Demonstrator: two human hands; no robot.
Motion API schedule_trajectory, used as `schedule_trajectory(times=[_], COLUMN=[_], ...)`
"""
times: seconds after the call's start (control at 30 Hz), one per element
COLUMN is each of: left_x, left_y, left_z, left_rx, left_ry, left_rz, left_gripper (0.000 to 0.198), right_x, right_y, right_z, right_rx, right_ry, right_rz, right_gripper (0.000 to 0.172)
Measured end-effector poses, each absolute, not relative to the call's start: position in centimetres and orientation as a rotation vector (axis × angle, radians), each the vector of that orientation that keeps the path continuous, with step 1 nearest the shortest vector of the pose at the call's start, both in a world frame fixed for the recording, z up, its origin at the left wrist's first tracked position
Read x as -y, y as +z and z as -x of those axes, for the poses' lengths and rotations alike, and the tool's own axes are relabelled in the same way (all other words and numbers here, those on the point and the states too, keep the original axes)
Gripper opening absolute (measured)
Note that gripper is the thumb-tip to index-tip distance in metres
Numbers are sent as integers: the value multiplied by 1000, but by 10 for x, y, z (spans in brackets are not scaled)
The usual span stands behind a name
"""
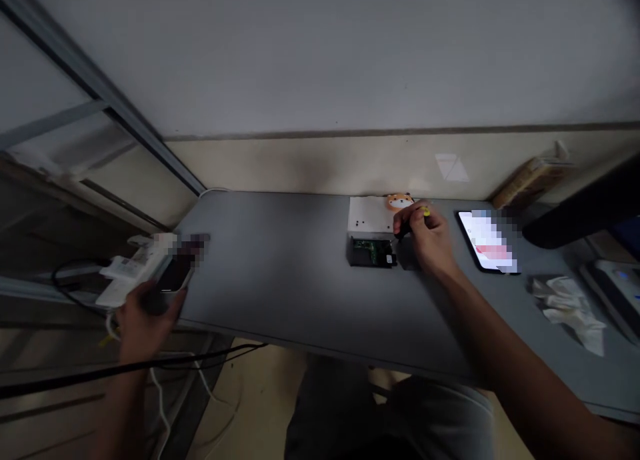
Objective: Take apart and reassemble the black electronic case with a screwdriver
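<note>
At the table's left end, my left hand point(150, 313) is closed around the lower end of a dark phone point(175, 273), which is partly blurred out. My right hand point(425, 240) grips what looks like a screwdriver point(426, 212) with a black and yellow handle. Its tip is hard to make out, near the right end of a small open black case point(373, 263) with a green circuit board point(373, 250) inside. Directly behind the case lies a white sheet point(369, 210) with several small dark screws on it. An orange animal-face item point(400, 201) sits at that sheet's back edge.
A white power strip with plugs point(125, 270) is beside my left hand. To the right are a lit phone point(487, 247), crumpled tissue point(570, 310), a dark cylinder point(575, 210) and a grey device point(613, 293). A black cable point(125, 367) crosses before the grey table point(280, 273).
</note>
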State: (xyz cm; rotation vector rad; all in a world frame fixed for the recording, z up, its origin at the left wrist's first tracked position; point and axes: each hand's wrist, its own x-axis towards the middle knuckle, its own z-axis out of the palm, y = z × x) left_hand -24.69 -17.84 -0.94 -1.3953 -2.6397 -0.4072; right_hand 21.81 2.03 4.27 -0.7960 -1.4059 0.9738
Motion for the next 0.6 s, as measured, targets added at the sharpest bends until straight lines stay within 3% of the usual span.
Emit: schedule_trajectory(times=[0.2, 0.6], left_x=[177, 171], left_y=[-4, -30], left_z=[225, 251], left_rx=[2645, 2323], left_ry=[-817, -968], left_rz=[1265, 1402], left_gripper=[50, 32], right_x=[-20, -22], right_y=[41, 40], right_z=[-217, -219], right_rx=[1394, 1461], right_ry=[958, 864], right_rz=[796, 822], right_gripper=[51, 53])
